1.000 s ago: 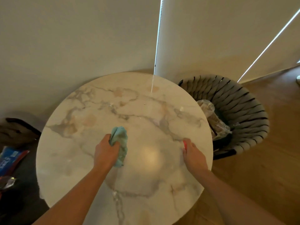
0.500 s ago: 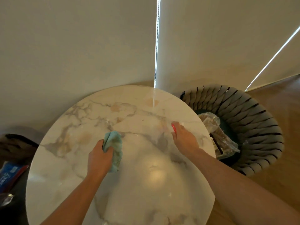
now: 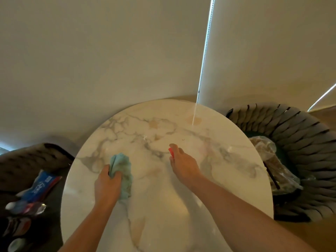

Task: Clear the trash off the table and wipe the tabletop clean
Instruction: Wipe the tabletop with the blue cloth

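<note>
A round marble table (image 3: 218,179) fills the middle of the view. My left hand (image 3: 107,186) grips a crumpled light-blue cloth (image 3: 122,171) that lies against the tabletop left of centre. My right hand (image 3: 183,164) is curled round a small red object (image 3: 171,152), of which only the tip shows past my fingers, over the table's middle. A few dark specks (image 3: 182,139) lie on the marble just beyond my right hand.
A dark woven chair (image 3: 300,142) stands at the table's right edge, with a clear plastic bag of trash (image 3: 272,166) on its seat. On the left a dark seat (image 3: 27,160) holds a blue-and-red packet (image 3: 41,186) and other wrappers. A wall and blinds stand right behind the table.
My right hand with the red object has moved from the table's right edge leftwards and further in, to the middle. My left hand and cloth have stayed left of centre. The view has tilted upwards.
</note>
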Demonstrator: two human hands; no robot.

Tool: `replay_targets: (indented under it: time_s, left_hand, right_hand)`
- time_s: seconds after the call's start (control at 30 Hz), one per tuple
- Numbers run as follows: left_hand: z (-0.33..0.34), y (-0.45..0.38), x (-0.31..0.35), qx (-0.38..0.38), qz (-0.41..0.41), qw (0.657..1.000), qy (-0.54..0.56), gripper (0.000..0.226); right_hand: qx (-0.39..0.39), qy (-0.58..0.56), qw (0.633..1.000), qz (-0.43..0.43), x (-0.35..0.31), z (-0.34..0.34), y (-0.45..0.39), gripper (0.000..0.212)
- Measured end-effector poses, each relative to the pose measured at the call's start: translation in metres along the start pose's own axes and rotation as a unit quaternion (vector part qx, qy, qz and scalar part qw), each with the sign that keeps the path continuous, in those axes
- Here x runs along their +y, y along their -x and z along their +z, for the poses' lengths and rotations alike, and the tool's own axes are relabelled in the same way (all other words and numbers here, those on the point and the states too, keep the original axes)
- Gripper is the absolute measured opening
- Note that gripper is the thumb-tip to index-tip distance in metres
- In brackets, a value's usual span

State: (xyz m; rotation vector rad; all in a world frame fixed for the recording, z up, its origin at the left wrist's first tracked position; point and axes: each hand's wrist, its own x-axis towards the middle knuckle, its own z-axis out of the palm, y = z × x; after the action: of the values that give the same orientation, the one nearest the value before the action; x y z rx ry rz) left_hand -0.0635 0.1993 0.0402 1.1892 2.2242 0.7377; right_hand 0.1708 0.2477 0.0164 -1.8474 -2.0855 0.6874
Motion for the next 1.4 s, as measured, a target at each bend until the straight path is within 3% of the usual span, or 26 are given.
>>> replay_targets:
  time_s: [0.23, 0.5, 0.67, 0.83, 1.0, 1.4]
  left_hand:
    - [-0.053, -0.013, -0.048, 0.003, -0.111, 0.987, 0.113, 0.025]
    - [-0.132, -0.027, -0.159, 0.081, -0.148, 0.974, 0.150, 0.029]
    - [-0.168, -0.042, -0.243, 0.116, -0.203, 0.963, 0.132, 0.028]
    - [-0.181, -0.070, -0.305, 0.112, -0.235, 0.959, 0.108, 0.027]
    - [-0.175, -0.105, -0.346, 0.080, -0.260, 0.956, 0.110, 0.027]
    - [-0.145, -0.129, -0.415, 0.039, -0.248, 0.955, 0.156, 0.024]
  right_hand:
    - [0.027, -0.070, 0.994, -0.077, -0.094, 0.060, -0.008, 0.030]
    - [-0.076, -0.171, 0.969, -0.164, -0.252, 0.156, -0.012, 0.025]
    - [-0.125, -0.153, 0.961, -0.194, -0.335, 0.246, -0.026, 0.031]
    - [-0.165, -0.111, 0.970, -0.138, -0.363, 0.331, -0.043, 0.033]
    - [-0.166, -0.081, 0.983, -0.020, -0.352, 0.400, -0.061, 0.035]
    - [-0.122, -0.060, 0.980, 0.142, -0.350, 0.499, -0.101, 0.042]
